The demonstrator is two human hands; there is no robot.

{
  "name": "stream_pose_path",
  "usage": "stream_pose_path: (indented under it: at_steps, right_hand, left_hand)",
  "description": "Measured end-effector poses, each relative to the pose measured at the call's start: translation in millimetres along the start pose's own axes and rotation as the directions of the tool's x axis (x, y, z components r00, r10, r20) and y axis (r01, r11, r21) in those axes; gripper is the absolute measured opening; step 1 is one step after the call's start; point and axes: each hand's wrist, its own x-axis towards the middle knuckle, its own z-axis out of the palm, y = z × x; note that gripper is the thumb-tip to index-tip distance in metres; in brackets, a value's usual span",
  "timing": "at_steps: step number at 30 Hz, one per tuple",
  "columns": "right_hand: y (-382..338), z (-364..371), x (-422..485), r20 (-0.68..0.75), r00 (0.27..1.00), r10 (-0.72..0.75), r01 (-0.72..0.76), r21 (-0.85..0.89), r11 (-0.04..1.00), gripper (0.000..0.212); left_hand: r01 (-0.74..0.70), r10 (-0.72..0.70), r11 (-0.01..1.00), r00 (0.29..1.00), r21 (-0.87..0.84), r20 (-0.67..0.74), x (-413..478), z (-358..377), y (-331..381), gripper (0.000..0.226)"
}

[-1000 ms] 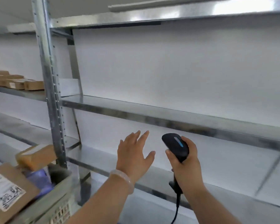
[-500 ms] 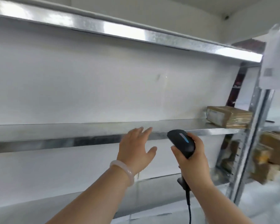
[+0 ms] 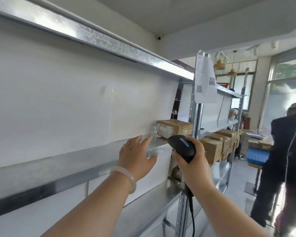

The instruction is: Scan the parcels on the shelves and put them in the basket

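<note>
At left, a grey galvanised metal shelf [image 3: 58,170]. Over its front edge, the left hand [image 3: 135,156], fingers straight, spread, holding nothing. At the shelf's right end, a brown cardboard parcel with white label [image 3: 173,128], apart from that hand. Rightward, a black corded scanner [image 3: 182,147] gripped by the right hand [image 3: 193,164].

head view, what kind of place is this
Most likely a parcel depot or pickup point: metal shelving, a labelled brown parcel on the shelf with more boxes stacked beyond it, and a corded barcode scanner gripped in the right hand.
</note>
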Motion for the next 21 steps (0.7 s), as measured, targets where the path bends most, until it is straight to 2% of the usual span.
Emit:
stream_pose_path:
  at_steps: [10,17,21]
  right_hand:
    - [39.5,-2.7,39.0,-0.132,0.99,0.051,-0.059,-0.055,0.997,0.059]
    - [87.9,-19.0,102.7,-0.179,0.982,0.064,-0.074,-0.048,0.996,0.058]
    - [130.2,-28.5,146.6,-0.139,0.989,0.05,-0.057,-0.049,0.997,0.056]
  left_hand:
    - [-0.084,0.087,0.996,0.994,-0.043,0.072,49.2,42.8,1.4,0.064]
    - [-0.042,0.044,0.998,0.998,-0.036,0.039,98.6,89.4,9.6,0.064]
    - [-0.003,0.005,0.999,0.999,-0.045,0.046,130.8,132.2,28.8,0.065]
